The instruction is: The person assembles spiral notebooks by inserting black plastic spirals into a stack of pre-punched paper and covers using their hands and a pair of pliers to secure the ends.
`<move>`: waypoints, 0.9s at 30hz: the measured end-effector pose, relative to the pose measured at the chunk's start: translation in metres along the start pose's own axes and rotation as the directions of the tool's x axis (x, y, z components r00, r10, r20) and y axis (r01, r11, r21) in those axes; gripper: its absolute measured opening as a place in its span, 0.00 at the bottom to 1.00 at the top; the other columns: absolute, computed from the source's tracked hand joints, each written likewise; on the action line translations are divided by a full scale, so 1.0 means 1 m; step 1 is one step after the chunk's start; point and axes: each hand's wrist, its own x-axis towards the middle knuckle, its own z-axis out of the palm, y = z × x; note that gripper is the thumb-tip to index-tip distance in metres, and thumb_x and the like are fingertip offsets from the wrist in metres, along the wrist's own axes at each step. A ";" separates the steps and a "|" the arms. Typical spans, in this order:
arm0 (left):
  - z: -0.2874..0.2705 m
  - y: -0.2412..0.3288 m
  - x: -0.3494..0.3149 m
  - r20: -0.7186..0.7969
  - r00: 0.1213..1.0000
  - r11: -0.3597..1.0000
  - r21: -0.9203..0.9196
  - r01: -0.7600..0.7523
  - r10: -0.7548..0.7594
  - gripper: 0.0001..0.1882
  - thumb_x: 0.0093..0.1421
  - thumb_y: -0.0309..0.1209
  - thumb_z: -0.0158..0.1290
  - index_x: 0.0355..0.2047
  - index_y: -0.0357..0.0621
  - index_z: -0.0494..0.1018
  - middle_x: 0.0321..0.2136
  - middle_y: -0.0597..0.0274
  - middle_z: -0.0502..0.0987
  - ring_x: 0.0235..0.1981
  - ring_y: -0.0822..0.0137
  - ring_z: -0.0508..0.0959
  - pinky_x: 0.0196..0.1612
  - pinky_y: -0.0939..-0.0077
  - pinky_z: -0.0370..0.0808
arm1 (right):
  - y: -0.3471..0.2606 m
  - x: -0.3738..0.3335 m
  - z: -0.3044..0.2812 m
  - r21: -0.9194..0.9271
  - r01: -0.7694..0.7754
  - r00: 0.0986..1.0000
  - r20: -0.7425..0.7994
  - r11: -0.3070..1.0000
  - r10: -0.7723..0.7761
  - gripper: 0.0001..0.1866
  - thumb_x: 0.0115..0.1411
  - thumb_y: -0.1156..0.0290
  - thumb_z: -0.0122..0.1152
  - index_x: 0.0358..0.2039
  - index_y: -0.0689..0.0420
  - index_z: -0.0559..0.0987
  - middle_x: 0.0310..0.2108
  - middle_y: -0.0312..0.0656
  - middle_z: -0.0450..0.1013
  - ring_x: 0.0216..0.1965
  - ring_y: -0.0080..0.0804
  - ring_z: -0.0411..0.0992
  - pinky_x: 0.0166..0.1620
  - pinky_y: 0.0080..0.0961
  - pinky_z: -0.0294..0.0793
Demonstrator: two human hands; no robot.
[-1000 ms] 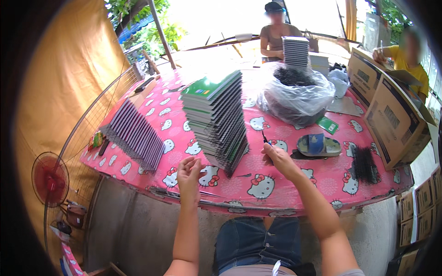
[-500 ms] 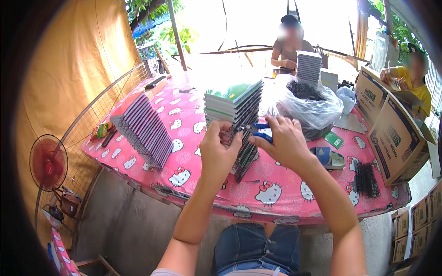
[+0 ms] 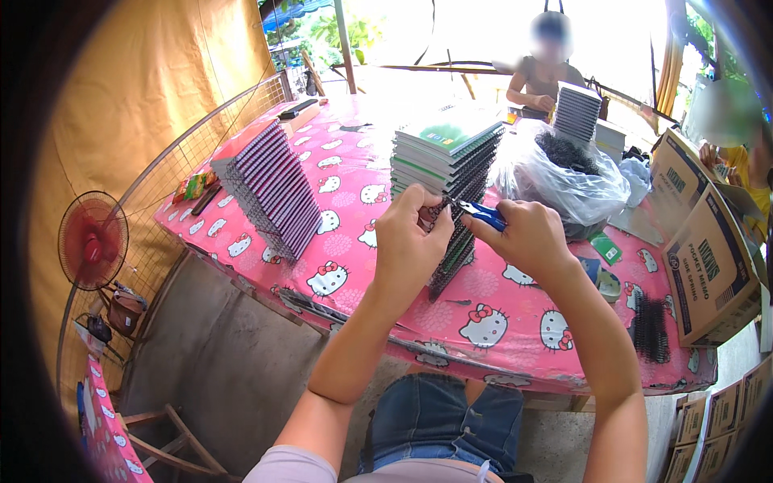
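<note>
A tall stack of green-covered spiral notebooks (image 3: pixel 448 138) stands before me on the table, black spirals facing right and toward me. My left hand (image 3: pixel 409 241) is closed at the stack's near side, thumb and fingertips pinching a notebook's spiral wire. My right hand (image 3: pixel 538 241) is wrapped round blue-handled pliers (image 3: pixel 486 215). The plier handles are squeezed together, and the jaws meet the spiral right beside my left fingertips. The exact bit of wire in the jaws is too small to make out. Another spiral notebook stack (image 3: pixel 278 193), with a reddish cover, leans on the left.
The pink patterned tablecloth (image 3: pixel 435 322) bears a clear plastic bag (image 3: pixel 592 197) of black spirals, a loose spiral pile (image 3: pixel 649 330), a slipper (image 3: pixel 605 282) and a green card (image 3: pixel 605 249). Cardboard boxes (image 3: pixel 708 274) stand right. Two people sit beyond; a red fan (image 3: pixel 93 241) is left.
The view has shifted, so the table sits further right and lower down. My right fingers have closed round the plier handles, which were spread apart before. My left hand keeps its pinch at the spiral.
</note>
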 end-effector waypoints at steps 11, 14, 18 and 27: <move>-0.004 0.004 0.003 0.029 0.991 0.992 -0.007 0.127 -0.127 0.12 0.52 0.27 0.60 0.31 0.37 0.68 0.25 0.62 0.75 0.25 0.78 0.72 0.28 0.82 0.70 | 0.009 -0.013 0.019 -0.027 0.108 0.955 -0.276 0.994 -0.111 0.34 0.51 0.41 0.60 0.37 0.65 0.76 0.33 0.51 0.72 0.37 0.49 0.71 0.44 0.41 0.68; -0.006 0.006 0.005 0.062 0.990 0.990 0.061 0.125 -0.129 0.13 0.50 0.28 0.61 0.31 0.37 0.68 0.24 0.62 0.75 0.24 0.78 0.72 0.28 0.83 0.70 | 0.009 -0.013 0.017 -0.014 0.092 0.956 -0.277 0.996 -0.092 0.35 0.51 0.40 0.60 0.39 0.65 0.76 0.34 0.51 0.73 0.39 0.48 0.71 0.47 0.40 0.67; -0.004 0.003 0.006 0.059 0.990 0.990 0.078 0.121 -0.126 0.13 0.49 0.28 0.61 0.30 0.36 0.69 0.23 0.63 0.74 0.23 0.79 0.71 0.26 0.82 0.69 | 0.009 -0.012 0.014 -0.054 0.077 0.963 -0.253 0.996 -0.088 0.36 0.51 0.39 0.58 0.40 0.65 0.76 0.35 0.51 0.75 0.40 0.45 0.73 0.47 0.38 0.67; -0.004 0.003 0.005 0.058 0.995 0.992 0.103 0.073 -0.079 0.10 0.49 0.27 0.61 0.28 0.38 0.70 0.20 0.65 0.75 0.21 0.79 0.71 0.25 0.83 0.68 | 0.013 -0.007 0.019 -0.033 0.173 0.915 -0.366 0.984 -0.173 0.32 0.49 0.39 0.62 0.28 0.62 0.78 0.24 0.47 0.73 0.26 0.43 0.74 0.32 0.36 0.73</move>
